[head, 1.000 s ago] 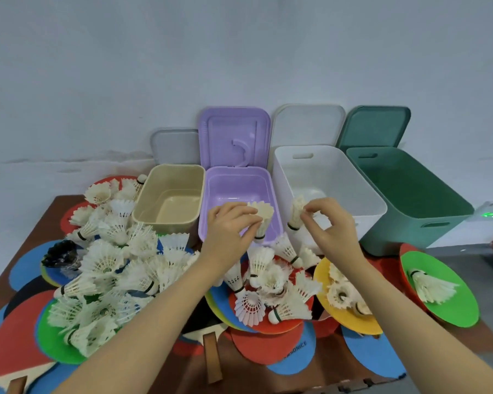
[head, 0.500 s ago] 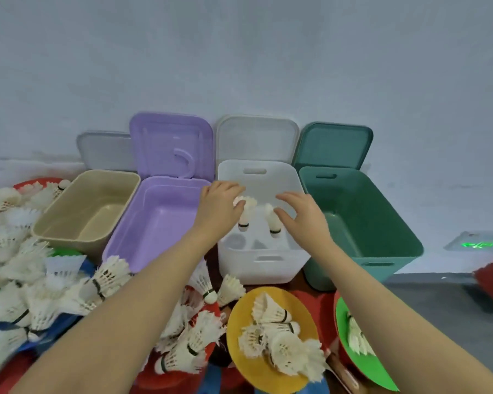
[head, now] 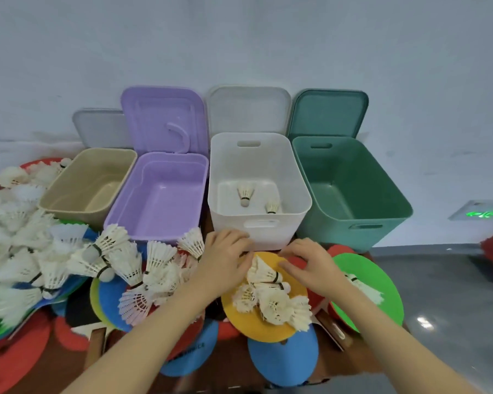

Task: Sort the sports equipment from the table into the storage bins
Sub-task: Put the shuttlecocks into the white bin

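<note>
A: Shuttlecocks (head: 265, 275) heaped on the yellow paddle (head: 248, 322), before the white bin (head: 302, 200). Left hand (head: 225, 261), right hand (head: 310, 264) reach in, fingers curled; grip unclear.

B: Likely featherlight, skirts crushable. Best pinched at the cork.

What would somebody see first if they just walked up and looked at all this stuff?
Probably the row of open bins by the wall: beige bin, purple bin, white bin, green bin. Two shuttlecocks lie in the white one. In front, both hands, left hand and right hand, reach over shuttlecocks piled on a yellow paddle.
</note>
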`<state>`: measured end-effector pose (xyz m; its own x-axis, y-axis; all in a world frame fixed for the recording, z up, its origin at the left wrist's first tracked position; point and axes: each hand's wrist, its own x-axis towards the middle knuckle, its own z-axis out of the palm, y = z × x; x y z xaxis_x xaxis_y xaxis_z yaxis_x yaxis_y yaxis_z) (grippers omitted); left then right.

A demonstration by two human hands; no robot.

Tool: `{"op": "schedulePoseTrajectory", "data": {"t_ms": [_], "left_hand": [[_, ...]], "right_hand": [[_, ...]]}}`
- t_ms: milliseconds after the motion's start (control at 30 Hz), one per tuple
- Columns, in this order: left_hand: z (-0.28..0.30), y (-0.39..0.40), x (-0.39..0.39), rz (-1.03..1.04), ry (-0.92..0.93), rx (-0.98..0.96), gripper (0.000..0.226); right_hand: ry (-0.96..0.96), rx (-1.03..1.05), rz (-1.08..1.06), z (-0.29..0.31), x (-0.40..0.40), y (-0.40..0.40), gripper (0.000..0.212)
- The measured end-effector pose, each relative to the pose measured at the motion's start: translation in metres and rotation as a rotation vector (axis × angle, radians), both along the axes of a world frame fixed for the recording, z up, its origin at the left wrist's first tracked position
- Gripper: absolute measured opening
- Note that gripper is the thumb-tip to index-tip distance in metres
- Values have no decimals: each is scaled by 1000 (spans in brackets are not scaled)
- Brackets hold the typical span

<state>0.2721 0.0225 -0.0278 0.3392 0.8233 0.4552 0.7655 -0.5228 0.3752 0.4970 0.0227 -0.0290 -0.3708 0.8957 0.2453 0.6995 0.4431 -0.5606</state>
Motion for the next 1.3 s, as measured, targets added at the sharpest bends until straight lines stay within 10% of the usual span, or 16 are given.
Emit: {"op": "schedulePoseTrajectory", "data": {"t_ms": [300, 533, 867, 1300], "left_hand": [[-36, -42, 36, -97, 289, -307, 41], [-42, -50, 38, 24, 48, -300, 15], [14, -17, 17, 58, -264, 33, 6], [92, 110, 2, 273, -64, 173, 17]], "right_hand": [[-261, -158, -75, -34, 27, -52, 29], [-122, -120, -191, -45, 20, -62, 15], [119, 139, -222, 21, 6, -41, 7], [151, 302, -414, 76, -23, 83, 8]]}}
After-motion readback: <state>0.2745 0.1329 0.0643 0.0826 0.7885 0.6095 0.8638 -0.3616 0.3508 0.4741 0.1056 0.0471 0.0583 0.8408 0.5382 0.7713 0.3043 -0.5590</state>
